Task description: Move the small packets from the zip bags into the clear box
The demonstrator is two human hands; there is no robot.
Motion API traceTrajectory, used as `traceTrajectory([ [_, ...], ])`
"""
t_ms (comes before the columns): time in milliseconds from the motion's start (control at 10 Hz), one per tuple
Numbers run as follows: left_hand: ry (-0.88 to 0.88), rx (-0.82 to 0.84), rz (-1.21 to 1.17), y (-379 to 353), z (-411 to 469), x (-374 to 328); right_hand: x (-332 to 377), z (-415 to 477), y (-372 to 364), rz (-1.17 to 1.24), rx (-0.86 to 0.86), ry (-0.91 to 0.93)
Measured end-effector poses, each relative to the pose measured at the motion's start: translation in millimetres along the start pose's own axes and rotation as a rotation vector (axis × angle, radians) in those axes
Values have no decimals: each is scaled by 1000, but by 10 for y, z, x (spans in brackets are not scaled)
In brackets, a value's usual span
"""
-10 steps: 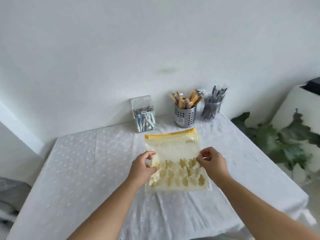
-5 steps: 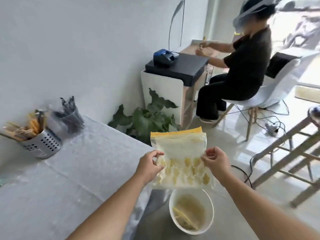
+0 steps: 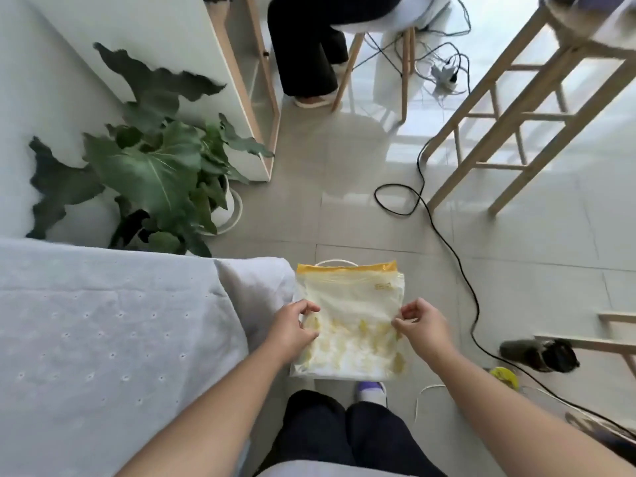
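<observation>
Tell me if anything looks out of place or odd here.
The zip bag is held by both hands off the table, over the floor, not near any clear box. Its yellow zip strip looks closed. A black cable trails loose across the tiles.

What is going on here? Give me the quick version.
A person holds a clear zip bag with a yellow seal strip in both hands, the left hand pinching its left edge and the right hand its right edge. The bag hangs beside the table with the white eyelet cloth, above the floor and a white rim that shows just behind its top. Its seal looks closed. The clear box is not in view.
</observation>
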State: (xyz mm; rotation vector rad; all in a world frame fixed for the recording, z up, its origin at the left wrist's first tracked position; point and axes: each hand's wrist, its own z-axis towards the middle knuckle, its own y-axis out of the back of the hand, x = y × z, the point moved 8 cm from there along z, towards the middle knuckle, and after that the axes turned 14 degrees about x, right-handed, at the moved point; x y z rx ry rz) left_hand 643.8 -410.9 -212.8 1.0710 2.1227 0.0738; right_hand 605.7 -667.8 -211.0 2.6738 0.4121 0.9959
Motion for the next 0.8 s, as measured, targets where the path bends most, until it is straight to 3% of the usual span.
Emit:
traceTrajectory([
  [200,69,43,55,-261,480,465,-500,502,-337,32,5,-95],
  [400,134,125,169,-279,774,602,-639,961,-473,-194,187,-201],
  [600,104,146,196,-235,627,431,-357,829,-372,-244,156,-88],
  [800,14,15,196,43,248,-89,326,466,-188,-174,132,110],
])
